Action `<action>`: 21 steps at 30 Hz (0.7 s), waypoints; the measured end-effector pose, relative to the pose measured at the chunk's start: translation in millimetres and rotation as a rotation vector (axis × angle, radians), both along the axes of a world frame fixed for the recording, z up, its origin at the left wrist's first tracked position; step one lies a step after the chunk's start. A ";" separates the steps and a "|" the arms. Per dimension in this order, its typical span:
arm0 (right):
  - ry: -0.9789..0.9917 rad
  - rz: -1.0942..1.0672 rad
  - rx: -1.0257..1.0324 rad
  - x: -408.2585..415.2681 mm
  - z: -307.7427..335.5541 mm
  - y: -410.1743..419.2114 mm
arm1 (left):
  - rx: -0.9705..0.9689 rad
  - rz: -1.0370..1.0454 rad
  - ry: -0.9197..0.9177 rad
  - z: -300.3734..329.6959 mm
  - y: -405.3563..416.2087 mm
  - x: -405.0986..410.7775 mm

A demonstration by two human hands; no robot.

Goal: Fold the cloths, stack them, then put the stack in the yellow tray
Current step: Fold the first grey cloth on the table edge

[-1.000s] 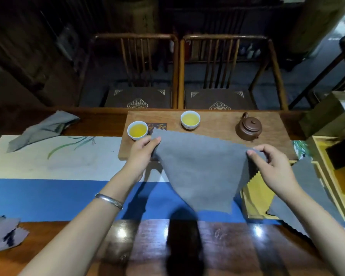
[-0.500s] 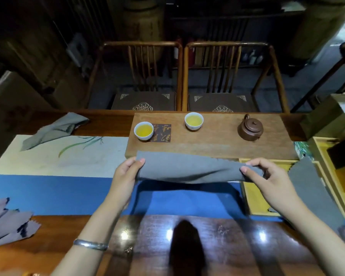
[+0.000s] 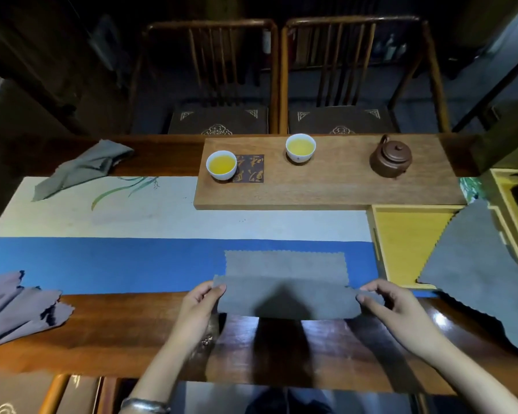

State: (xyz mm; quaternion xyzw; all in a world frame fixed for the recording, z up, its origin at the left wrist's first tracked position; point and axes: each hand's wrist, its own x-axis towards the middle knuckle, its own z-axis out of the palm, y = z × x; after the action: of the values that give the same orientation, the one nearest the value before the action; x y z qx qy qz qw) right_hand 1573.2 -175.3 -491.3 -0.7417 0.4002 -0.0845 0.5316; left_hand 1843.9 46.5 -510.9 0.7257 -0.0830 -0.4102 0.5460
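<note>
Two hands, left hand [image 3: 199, 303] and right hand [image 3: 391, 306], are pinching the grey cloth [image 3: 286, 282]'s near corners with curled fingers; they should be lifting both evenly to the far edge.

grey cloth [image 3: 284, 282], yellow tray [image 3: 407, 243], blue-and-cream runner [image 3: 132, 258]

One head camera looks forward and down, close above the table [image 3: 108, 330]; the near edge is at bottom, two chairs [image 3: 277, 85] at the far side.
</note>
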 end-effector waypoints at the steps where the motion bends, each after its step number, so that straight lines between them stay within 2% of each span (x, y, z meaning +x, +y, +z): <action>1: 0.014 -0.005 0.000 3.6 -3.5 0.3 | 0.005 0.013 0.006 -4.3 -2.6 1.8; 4: 0.034 -0.041 0.010 18.8 -16.6 -4.1 | 0.024 0.033 0.047 -16.1 -12.6 6.9; 11: 0.176 -0.174 0.017 51.8 -58.6 -29.2 | 0.146 -0.066 -0.054 -49.0 -35.3 29.0; 21: 0.305 -0.122 -0.131 78.2 -82.6 -49.0 | 0.231 -0.119 -0.153 -75.7 -52.3 46.4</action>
State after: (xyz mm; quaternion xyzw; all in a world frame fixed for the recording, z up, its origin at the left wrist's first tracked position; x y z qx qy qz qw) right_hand 1651.4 -224.3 -573.9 -0.7533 0.5140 -0.0291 0.4092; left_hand 1890.3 -5.8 -586.6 0.8067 -0.1197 -0.3920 0.4258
